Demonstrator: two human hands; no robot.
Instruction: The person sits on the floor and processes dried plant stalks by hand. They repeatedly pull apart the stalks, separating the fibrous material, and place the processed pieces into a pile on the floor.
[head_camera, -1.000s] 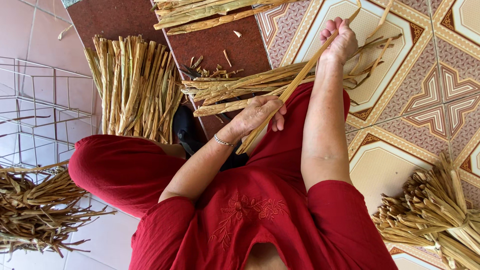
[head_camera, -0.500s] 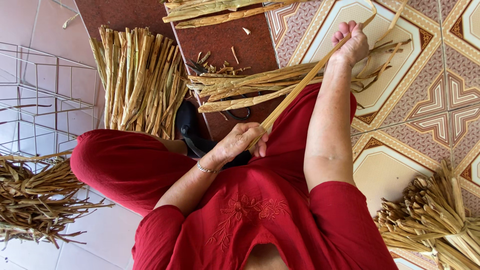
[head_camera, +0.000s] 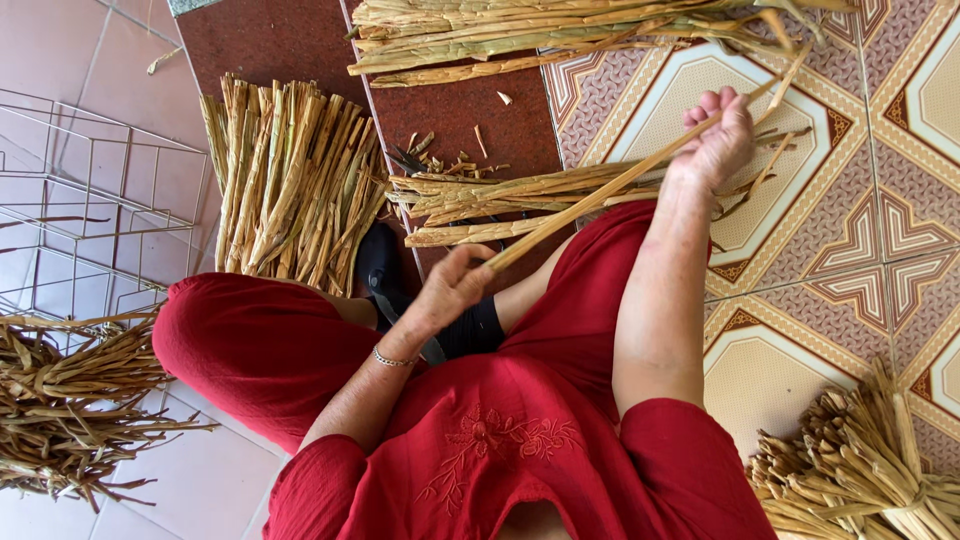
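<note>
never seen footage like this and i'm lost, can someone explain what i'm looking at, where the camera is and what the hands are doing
No machine here: this is a person in red clothes sitting on a tiled floor, filmed by one camera worn on their head, looking down over their lap. That is why you see only arms and knees.

Both hands hold one long dried stalk. The left hand grips its near end close to the body, and the right hand grips it farther out, arm stretched.

Around them lie more of the same plant: a short pile across the lap area, a neat upright-looking stack to the left, a long bundle at the top, a tangled darker heap at the far left, and a tied bundle at bottom right. A wire rack stands at the left.
</note>
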